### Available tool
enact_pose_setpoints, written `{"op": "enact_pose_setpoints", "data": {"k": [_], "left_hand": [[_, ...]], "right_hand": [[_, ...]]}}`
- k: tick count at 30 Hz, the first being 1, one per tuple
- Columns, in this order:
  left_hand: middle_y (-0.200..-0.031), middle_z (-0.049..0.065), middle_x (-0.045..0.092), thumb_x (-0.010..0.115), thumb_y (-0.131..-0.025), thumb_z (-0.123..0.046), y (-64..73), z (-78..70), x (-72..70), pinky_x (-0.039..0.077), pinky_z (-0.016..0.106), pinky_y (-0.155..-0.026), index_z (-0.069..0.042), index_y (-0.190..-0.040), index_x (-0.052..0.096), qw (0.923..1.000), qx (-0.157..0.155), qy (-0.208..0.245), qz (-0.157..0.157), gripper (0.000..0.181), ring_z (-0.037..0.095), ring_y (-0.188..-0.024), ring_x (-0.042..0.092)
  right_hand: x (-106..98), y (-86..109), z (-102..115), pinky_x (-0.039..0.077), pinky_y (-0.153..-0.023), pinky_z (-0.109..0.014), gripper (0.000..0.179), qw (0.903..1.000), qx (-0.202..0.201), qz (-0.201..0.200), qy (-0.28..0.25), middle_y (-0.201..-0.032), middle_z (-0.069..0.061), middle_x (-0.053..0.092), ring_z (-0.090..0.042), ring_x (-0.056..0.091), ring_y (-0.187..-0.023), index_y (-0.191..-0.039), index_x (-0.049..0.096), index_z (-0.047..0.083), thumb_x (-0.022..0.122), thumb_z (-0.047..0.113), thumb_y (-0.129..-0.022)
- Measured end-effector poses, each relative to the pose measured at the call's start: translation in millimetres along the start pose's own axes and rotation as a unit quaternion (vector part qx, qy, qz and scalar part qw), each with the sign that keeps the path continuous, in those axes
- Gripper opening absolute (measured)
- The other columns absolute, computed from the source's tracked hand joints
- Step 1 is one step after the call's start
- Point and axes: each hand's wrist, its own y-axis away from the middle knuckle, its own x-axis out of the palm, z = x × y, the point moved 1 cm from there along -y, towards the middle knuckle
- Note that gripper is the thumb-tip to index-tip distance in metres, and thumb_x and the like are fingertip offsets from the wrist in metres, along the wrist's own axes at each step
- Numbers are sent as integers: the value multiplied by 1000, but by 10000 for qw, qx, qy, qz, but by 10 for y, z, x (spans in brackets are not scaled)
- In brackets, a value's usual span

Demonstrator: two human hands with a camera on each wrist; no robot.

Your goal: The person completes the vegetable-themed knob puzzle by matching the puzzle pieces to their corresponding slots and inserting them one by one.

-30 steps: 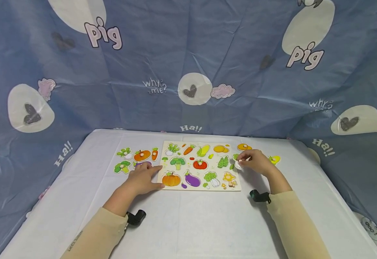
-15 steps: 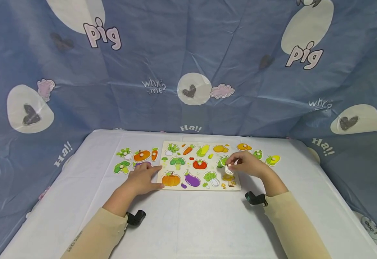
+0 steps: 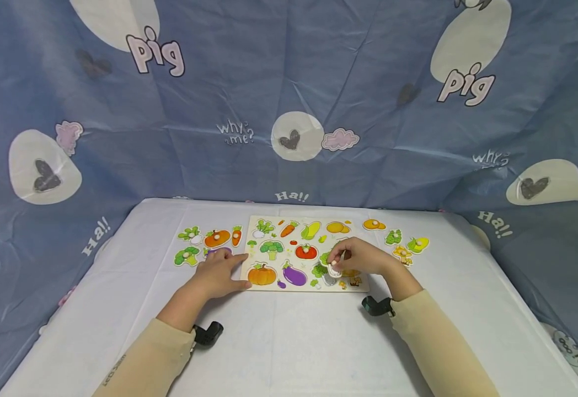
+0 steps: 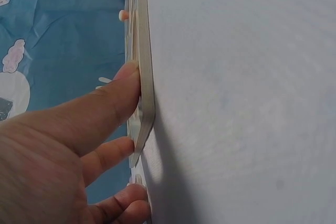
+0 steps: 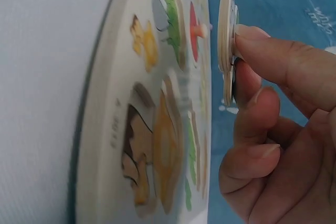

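My right hand pinches the knob of a wooden bok choy puzzle piece between thumb and fingers. The piece is above the lower right part of the vegetable puzzle board, near the printed bok choy. In the right wrist view the piece is seen edge-on, apart from the board. A tomato piece with a knob sits in the board's middle. My left hand rests at the board's left edge; its thumb presses on the board near the corner, fingers fairly straight.
Left of the board lie a pumpkin piece, a carrot piece, a broccoli piece, a radish piece and a partly covered eggplant piece. Right of it lie potato, corn, green vegetable and mushroom pieces.
My right hand has carried the bok choy piece left and slightly nearer, from the board's right edge to over its lower right part. The left hand has stayed at the board's edge.
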Motion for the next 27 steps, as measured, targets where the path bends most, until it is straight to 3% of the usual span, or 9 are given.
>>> {"op": "enact_pose_setpoints", "data": {"k": [9, 27], "left_hand": [[-130, 19, 46, 80, -81, -49, -5, 11, 14, 38, 57, -95, -20, -148, 52, 10000, 24, -66, 0, 78, 35, -116, 40], [-133, 20, 46, 79, -81, -48, 1, -5, 1, 38, 59, -97, -20, -148, 51, 10000, 25, -30, -4, 78, 36, -118, 40]], "right_hand": [[113, -95, -61, 49, -68, -28, 8, 9992, -140, 310, 194, -87, -1, 64, -15, 54, -71, -97, 74, 9, 74, 6, -90], [207, -141, -25, 48, -72, -29, 10, 9984, 99, 504, 238, -84, -1, 63, -15, 55, -76, -95, 74, 10, 73, 1, -89]]}}
